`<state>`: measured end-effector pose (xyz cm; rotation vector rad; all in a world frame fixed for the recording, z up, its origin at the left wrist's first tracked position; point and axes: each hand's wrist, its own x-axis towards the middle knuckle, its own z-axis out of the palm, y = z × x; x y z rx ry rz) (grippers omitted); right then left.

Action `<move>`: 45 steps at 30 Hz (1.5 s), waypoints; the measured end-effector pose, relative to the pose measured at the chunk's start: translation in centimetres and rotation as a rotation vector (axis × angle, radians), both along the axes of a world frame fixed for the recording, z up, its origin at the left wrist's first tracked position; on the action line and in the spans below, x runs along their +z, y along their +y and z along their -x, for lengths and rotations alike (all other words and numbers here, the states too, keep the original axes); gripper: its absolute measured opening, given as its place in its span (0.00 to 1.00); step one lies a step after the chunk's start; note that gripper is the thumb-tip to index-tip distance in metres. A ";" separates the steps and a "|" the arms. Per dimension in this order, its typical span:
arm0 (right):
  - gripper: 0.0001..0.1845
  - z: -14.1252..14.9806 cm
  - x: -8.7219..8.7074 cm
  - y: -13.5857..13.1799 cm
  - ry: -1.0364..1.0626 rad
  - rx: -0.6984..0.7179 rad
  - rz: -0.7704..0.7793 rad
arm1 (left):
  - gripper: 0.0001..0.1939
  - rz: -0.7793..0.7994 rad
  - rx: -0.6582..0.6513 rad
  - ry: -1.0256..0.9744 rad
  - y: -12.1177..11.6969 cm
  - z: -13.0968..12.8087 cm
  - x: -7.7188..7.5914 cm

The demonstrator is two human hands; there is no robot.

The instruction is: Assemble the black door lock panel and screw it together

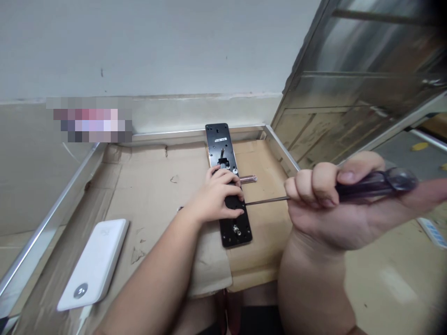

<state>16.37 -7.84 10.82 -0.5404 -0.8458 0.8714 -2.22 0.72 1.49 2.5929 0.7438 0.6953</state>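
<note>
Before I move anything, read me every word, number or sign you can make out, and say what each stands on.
Round display on the white power bank: perhaps a "9" first; the rest is unclear.
White label on the black plate: characters present, too small to read.
Nothing else reads as text.

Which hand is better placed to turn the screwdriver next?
Probably the right hand: it grips the screwdriver by its handle, and the shaft seems to meet the black plate. The left hand lies over the plate, so it suits steadying.
</note>
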 end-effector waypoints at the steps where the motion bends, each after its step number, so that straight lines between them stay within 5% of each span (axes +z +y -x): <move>1: 0.30 -0.1 -0.1 0.2 -0.016 0.012 -0.038 | 0.12 0.000 -0.002 0.003 0.0 0.0 0.0; 4: 0.34 -0.1 -0.5 0.8 -0.066 0.052 -0.129 | 0.12 -0.003 -0.003 0.005 0.1 0.0 -0.1; 16: 0.32 0.6 -0.4 0.1 -0.009 0.062 -0.018 | 0.12 0.006 -0.020 0.023 0.2 0.1 -0.1; 26: 0.26 2.8 -0.7 -0.2 -0.086 0.003 -0.170 | 0.13 0.005 -0.018 0.033 0.2 0.1 0.0; 45: 0.23 0.8 -0.8 0.0 -0.045 -0.058 -0.156 | 0.09 0.027 -0.032 0.019 0.1 0.3 0.3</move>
